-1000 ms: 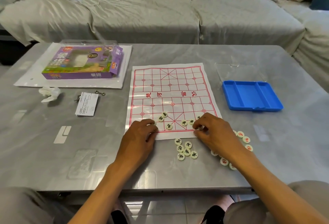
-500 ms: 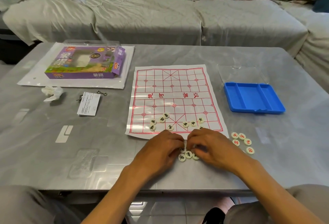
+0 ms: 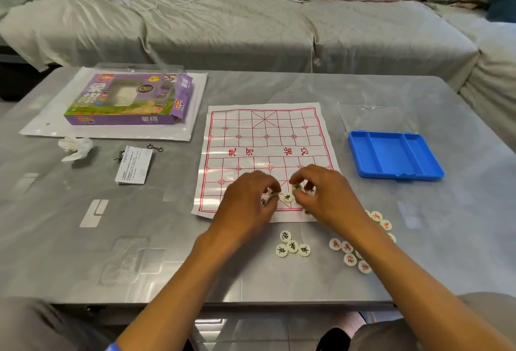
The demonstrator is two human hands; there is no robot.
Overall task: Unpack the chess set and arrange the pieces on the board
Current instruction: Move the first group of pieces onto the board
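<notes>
Pinching a white disc apiece, both hands work over the near edge of the paper chess board (image 3: 265,152): the left hand (image 3: 245,200) holds a black-marked piece (image 3: 270,191) between thumb and fingertips, the right hand (image 3: 326,194) another (image 3: 296,186). Between them one piece (image 3: 287,197) lies on the board. Nearer, off the paper, four black-lettered pieces (image 3: 291,244) cluster on the grey table (image 3: 139,239), with red-lettered pieces (image 3: 349,253) to their right. A blue tray (image 3: 393,155) sits far right, a purple box (image 3: 128,99) far left.
</notes>
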